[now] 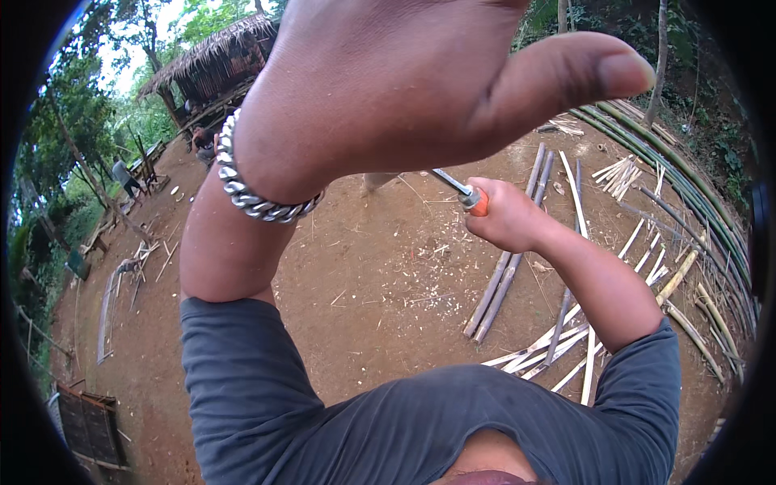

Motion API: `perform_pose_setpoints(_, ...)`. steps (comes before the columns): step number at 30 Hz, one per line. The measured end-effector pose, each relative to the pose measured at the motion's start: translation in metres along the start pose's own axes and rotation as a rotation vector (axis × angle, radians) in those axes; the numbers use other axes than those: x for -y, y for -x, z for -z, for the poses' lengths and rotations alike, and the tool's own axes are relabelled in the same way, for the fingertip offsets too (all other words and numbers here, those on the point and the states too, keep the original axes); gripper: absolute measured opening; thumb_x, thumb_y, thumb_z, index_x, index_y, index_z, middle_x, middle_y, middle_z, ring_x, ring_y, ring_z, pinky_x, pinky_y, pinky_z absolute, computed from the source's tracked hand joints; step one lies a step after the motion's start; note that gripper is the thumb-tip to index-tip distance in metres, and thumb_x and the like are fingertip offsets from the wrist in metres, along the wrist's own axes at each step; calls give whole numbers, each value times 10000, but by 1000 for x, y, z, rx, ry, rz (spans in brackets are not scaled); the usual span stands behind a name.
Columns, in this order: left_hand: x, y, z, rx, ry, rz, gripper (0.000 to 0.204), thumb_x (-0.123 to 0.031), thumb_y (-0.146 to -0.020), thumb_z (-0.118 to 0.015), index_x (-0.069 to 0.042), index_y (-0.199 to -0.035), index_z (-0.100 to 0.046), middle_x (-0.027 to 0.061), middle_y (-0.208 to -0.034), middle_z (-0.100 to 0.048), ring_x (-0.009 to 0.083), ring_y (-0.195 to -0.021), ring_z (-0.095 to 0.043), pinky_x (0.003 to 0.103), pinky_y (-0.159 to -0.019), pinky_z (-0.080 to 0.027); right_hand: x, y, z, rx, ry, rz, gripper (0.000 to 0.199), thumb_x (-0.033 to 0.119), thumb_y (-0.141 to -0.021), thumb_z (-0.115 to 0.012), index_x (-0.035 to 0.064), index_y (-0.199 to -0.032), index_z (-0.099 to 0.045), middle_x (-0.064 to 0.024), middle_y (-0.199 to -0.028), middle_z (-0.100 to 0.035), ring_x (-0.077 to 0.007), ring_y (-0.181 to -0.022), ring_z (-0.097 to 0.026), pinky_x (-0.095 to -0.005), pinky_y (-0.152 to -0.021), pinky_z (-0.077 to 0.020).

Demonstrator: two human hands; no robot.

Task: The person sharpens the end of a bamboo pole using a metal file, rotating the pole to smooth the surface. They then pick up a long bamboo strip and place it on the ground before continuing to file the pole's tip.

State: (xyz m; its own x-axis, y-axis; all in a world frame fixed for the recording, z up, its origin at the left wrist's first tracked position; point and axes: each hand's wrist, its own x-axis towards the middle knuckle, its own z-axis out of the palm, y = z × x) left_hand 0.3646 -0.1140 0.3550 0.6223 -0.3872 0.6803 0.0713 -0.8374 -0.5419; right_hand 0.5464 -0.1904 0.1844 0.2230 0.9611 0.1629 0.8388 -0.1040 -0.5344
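Observation:
Close to the camera, my left hand (388, 89) is raised and covers the upper middle of the view. Its thumb stretches out to the right, while the other fingers run out past the top edge. A chunky silver chain bracelet (242, 198) circles that wrist. Lower and farther right, my right hand (511, 217) is wrapped around the orange handle of a metal-shafted tool (449, 183). The tool's far end disappears behind my left hand, so its kind is hidden. Beneath the left palm shows a small part of a pale stump-like thing (377, 179).
Two dark poles (511, 275) lie on the dirt ground (347, 283), near scattered wood chips (436, 250). Pale split strips (558, 343) and long green bamboo poles (687, 178) lie to the right. A thatched hut (214, 65) and people (125, 176) are at the far left.

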Motion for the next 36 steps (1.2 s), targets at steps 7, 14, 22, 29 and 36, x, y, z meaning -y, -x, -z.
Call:
perform_pose_setpoints(7, 18, 23, -59, -51, -201, -107, 774, -607, -1026, -406, -38, -1548, -347, 174, -1565, -419, 287, -1469, -373, 533, -1189, -252, -9, -2, 3, 4, 21, 44, 207, 167, -807, -644, 37, -951, -573, -214, -924, -666, -417, -942, -646, -475, -849, -503)
perform_pose_setpoints(14, 26, 33, -44, -39, -159, -52, 756, -636, -1034, -334, -47, -1500, -422, 211, -1419, -543, 308, -1315, -536, 498, -1114, -390, -15, 0, -1, -41, 11, 83, 196, 146, -803, -658, 31, -893, -528, -147, -779, -611, -315, -769, -606, -420, -764, -490)
perform_pose_setpoints(22, 45, 39, -64, 74, -105, 116, 879, -650, -1019, -333, -1, -1593, -182, 237, -1623, -281, 335, -1527, -242, 524, -1256, -70, -21, -1, 23, 34, 56, -49, 208, 181, -807, -661, 43, -935, -570, -171, -868, -671, -348, -861, -660, -443, -813, -508)
perform_pose_setpoints(29, 61, 60, -89, 300, -54, 218, 796, -553, -1050, -321, 37, -1575, -218, 261, -1610, -293, 334, -1534, -231, 560, -1249, -56, -14, -4, 28, 30, 62, -31, 202, 160, -800, -674, 34, -870, -532, -107, -776, -614, -261, -750, -614, -404, -749, -499)
perform_pose_setpoints(36, 77, 53, -82, 358, -141, 193, 746, -522, -1071, -291, 34, -1566, -244, 206, -1609, -337, 332, -1520, -271, 557, -1248, -91, -13, -4, 38, 81, 111, -59, 195, 163, -805, -659, 31, -908, -560, -153, -821, -651, -310, -806, -652, -430, -776, -508)
